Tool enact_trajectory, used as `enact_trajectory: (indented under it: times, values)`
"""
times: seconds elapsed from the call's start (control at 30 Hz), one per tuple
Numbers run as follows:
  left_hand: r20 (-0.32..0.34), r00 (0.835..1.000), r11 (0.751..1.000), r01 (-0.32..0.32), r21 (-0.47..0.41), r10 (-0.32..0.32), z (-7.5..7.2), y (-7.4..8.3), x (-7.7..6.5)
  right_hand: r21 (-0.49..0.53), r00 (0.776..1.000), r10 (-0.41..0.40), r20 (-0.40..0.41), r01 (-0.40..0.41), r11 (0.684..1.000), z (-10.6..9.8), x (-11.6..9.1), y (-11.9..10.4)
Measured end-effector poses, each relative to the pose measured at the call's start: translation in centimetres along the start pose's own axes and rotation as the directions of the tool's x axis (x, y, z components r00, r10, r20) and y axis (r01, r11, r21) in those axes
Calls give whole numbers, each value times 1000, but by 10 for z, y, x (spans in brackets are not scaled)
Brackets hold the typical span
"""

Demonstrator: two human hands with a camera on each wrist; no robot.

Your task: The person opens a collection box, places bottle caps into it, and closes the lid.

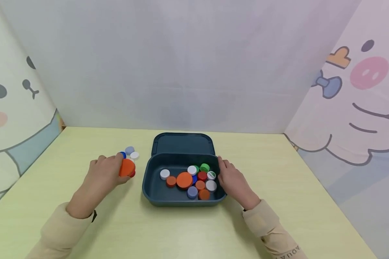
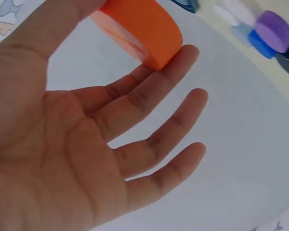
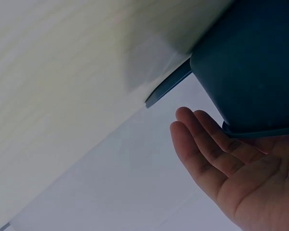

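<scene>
My left hand (image 1: 105, 176) pinches a large orange bottle cap (image 1: 127, 168) between thumb and fingers, left of the box. In the left wrist view the orange cap (image 2: 144, 29) is gripped on edge while the other fingers spread loosely. Around that hand lie several loose caps, among them a white cap (image 1: 134, 155) and a pale purple cap (image 1: 129, 150). My right hand (image 1: 232, 180) rests against the right side of the dark teal box (image 1: 159, 199). In the right wrist view its relaxed fingers (image 3: 190, 149) extend past the box rim, the thumb hidden.
Several caps in orange, white, green, red, blue and purple lie in the box, mostly to its right, including a large orange cap (image 1: 184, 180). The box's lid (image 1: 183, 144) lies back behind it. Pale curtains (image 1: 175, 72) stand behind the yellowish table (image 1: 181, 233).
</scene>
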State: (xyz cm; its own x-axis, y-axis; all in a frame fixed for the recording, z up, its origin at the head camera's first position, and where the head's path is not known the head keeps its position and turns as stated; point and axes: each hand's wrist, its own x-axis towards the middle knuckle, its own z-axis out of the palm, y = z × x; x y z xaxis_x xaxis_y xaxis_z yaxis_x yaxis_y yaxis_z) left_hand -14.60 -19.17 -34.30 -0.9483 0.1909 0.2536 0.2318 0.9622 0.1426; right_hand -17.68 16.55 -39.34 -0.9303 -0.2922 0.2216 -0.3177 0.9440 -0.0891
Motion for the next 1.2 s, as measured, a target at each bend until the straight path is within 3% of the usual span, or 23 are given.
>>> enact_trajectory:
  times: [0.33, 0.63, 0.87, 1.2]
  values:
    - [12, 999, 999, -35, -13, 35, -4, 32, 8, 24, 1000, -8, 7, 8, 1000, -3, 2, -4]
    - [112, 991, 998, -69, -3, 69, 10, 60, 17, 10, 1000, -13, -4, 13, 1000, -2, 2, -3]
    - [197, 973, 989, -138, 62, 123, 28, 77, 22, 17, 1000, -8, -17, 8, 1000, -2, 1, -1]
    - [278, 946, 957, -225, 184, 169, 40, 82, 23, 22, 1000, 11, 6, -11, 1000, -1, 1, 0]
